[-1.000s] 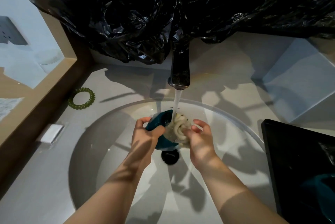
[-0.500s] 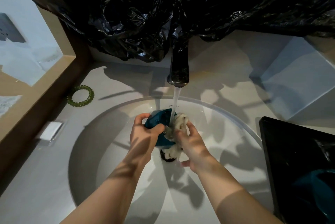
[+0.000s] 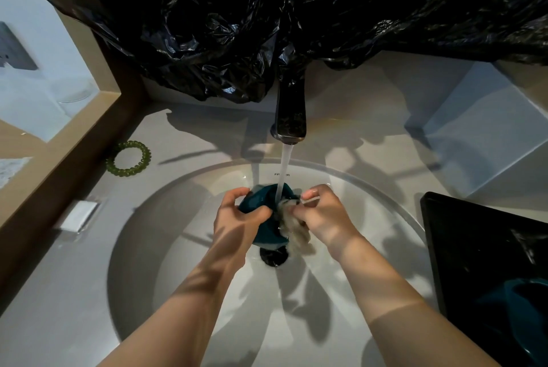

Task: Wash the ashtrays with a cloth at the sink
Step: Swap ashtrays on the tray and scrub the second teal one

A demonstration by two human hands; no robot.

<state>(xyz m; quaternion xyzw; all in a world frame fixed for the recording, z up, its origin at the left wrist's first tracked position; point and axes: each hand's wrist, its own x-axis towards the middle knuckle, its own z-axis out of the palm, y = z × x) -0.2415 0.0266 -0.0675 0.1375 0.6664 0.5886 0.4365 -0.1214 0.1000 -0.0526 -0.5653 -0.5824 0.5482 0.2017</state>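
Teal ashtray scrubbed under running water, over the middle of the sink.

At the table's right edge, a glossy black tray (image 3: 462, 233) holds what looks like a second teal ashtray (image 3: 517, 307). The left hand (image 3: 237, 221) curls round the slick, rounded ashtray (image 3: 264, 197) above the drain (image 3: 274, 258). The right hand (image 3: 326, 218) pinches a wet, pale, bunched cloth (image 3: 293, 230) against it. It would help to grip the hard dish firmly and tilt it, so the stream (image 3: 285, 165) flushes the bowl into the smooth white sink (image 3: 166, 248) while the soft cloth rubs the rim. Beyond stand a dark metal faucet (image 3: 290, 111), a green coiled hair tie (image 3: 129, 159) and crinkled black plastic (image 3: 267, 25).
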